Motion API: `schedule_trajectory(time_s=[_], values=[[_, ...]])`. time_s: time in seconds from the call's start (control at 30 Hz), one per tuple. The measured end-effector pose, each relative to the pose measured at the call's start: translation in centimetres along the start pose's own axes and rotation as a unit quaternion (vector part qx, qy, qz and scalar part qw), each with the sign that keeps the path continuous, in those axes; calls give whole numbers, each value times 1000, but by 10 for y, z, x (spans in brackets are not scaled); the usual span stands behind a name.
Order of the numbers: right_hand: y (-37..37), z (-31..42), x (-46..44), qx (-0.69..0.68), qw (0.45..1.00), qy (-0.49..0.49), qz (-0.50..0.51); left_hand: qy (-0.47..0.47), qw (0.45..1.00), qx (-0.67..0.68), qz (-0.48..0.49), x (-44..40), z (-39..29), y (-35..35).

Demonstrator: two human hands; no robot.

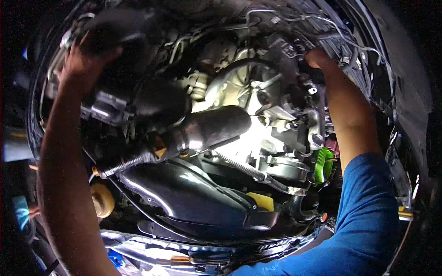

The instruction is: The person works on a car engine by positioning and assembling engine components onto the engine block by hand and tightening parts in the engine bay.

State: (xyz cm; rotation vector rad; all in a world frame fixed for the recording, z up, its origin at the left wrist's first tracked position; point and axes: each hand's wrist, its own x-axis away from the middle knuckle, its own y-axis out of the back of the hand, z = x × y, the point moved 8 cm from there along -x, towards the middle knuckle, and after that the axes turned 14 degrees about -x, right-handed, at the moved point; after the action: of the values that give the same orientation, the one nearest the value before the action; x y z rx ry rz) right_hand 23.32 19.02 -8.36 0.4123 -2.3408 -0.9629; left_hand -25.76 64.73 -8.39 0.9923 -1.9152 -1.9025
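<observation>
Both arms are deep in the engine bay here, and the left hand (86, 60) is up at the far left corner, its thumb standing well apart from the fingers against a rounded black part (123, 28); that part is dim and blurred, and it hides enough of the fingertips that I can't tell whether they grip it or simply rest there. Over on the far right, the right hand (317, 59) is curled in, knuckles rounded, its fingertips lost among the dark fittings (286, 48) near the thin metal line (357, 42), so what it pinches, if anything, I cannot say. Now, handling: the black part looks bulky and smooth, probably a stiff shell and perhaps slick if there's oil about, so a broad hold on its edge, thumb opposed to fingers, would seem the surest. The fittings are another matter, small and likely brittle wherever they're plastic; best taken by the body, I'd judge, and never by anything thin running past. That metal line looks stiff but slender, easy to bend if leaned on. Between the two arms lies the fat black air duct (214, 126), glossy in the lamp glare, and below it the broad black plastic cover (177, 191), both clear of the hands.
</observation>
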Motion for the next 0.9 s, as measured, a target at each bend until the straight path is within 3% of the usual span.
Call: schedule_trajectory(time_s=[0.07, 0.17, 0.2, 0.23, 0.3, 0.37, 0.4, 0.47, 0.67, 0.9], values=[[-1, 0, 12, 119, 991, 58, 14, 53, 996, -68, -16, -7, 13, -12], [-46, -60, -40, 83, 994, 47, -48, 86, 993, -64, 47, 0, 15, -11], [-46, -75, -38, -113, 991, -3, -71, 89, 993, -68, 44, 7, 5, 3], [-45, -86, -31, -303, 947, -49, -91, 94, 992, -73, 43, 15, -11, 21], [-42, -87, -12, -430, 890, -77, -133, 84, 993, -70, 34, 15, -20, 31], [0, -58, 39, -315, 930, -49, -182, 55, 997, -50, 21, 10, -12, 20], [-1, -60, 37, -312, 929, -31, -197, 87, 991, -79, 57, 13, -21, 27], [-5, -61, 35, -308, 925, 6, -225, 65, 994, -79, 32, 8, -15, 19], [-5, -48, 47, -142, 980, -44, -129, -4, 997, -77, -9, -6, 6, -8], [-8, -45, 49, -49, 981, 22, -188, 5, 1000, 20, 22, -1, 1, -3]])
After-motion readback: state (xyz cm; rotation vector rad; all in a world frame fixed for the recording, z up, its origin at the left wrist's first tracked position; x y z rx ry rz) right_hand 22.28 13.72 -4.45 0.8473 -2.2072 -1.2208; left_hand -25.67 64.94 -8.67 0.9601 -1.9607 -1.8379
